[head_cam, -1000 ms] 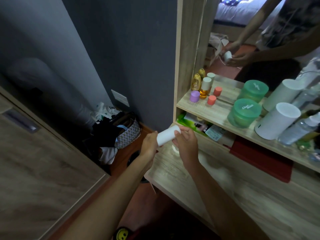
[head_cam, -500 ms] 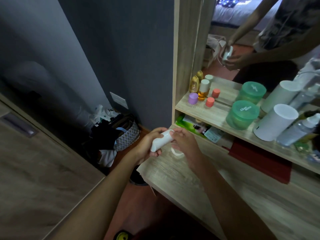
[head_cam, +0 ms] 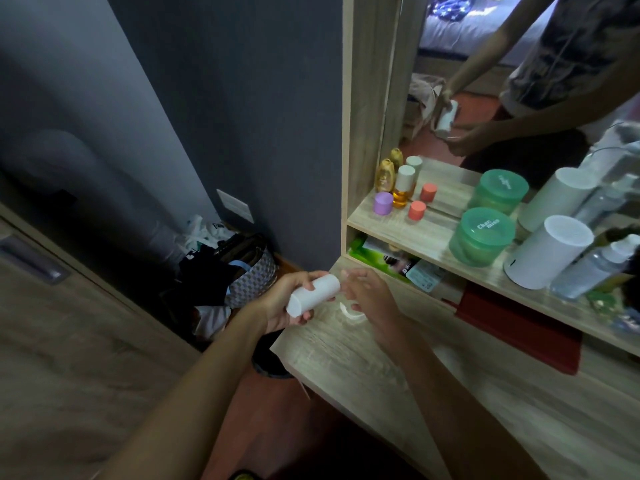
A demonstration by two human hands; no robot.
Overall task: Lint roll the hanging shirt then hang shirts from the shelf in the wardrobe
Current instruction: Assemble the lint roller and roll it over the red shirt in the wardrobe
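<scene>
My left hand [head_cam: 277,308] grips a white lint roller cylinder [head_cam: 313,294] over the front left corner of the wooden dresser top [head_cam: 363,372]. The roller lies tilted, its flat end towards me. My right hand [head_cam: 370,294] is just right of the roller's far end, fingers curled, with a white curved piece [head_cam: 349,311] showing under its palm. The mirror [head_cam: 485,109] shows both hands and the roller. No shirt or wardrobe interior is in view.
A shelf [head_cam: 408,230] under the mirror carries small bottles [head_cam: 403,187], two green tubs [head_cam: 481,235] and a white cylinder [head_cam: 549,256]. A red folder [head_cam: 519,327] lies below it. A patterned basket [head_cam: 252,278] of clothes stands on the floor. A wooden door [head_cam: 69,358] is at left.
The roller has dropped and tilted, from sticking up between both hands to lying in my left hand. My right hand has come off its end, with the white curved piece still under it.
</scene>
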